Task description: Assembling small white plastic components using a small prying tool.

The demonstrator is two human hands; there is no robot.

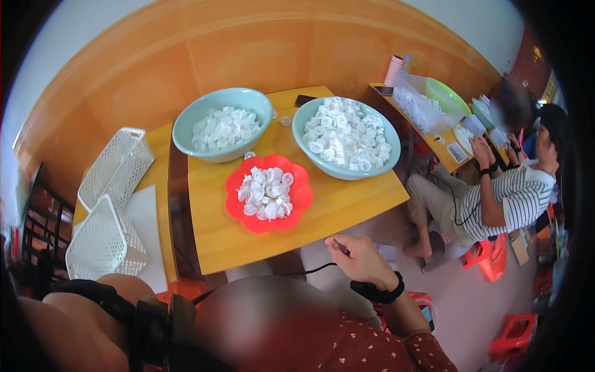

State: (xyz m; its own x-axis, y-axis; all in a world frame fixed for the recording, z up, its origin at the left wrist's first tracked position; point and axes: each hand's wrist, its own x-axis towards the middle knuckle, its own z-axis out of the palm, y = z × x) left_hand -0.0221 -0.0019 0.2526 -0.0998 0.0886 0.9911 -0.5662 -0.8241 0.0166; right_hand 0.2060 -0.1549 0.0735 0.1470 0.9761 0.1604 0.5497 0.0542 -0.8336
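Note:
My right hand [359,257], with a black band at the wrist, is closed around a small thin dark tool [341,247] just off the table's front edge. Its exact kind is too small to tell. At the lower left is my left hand [127,286], beside a black strap; its fingers are hidden. Closest to my right hand on the table stands a red flower-shaped bowl [301,197] of small clear and white plastic parts [266,193]. Behind it are two pale blue basins, one at the left [186,133] and one at the right [390,162], both holding similar parts.
Two white perforated baskets [102,248] and a white board [149,223] lie on the left table. A dark phone [304,100] is at the far edge. To the right sits a co-worker [508,198] at another table, with red stools [513,335] nearby. A black cord [316,270] runs near my right hand.

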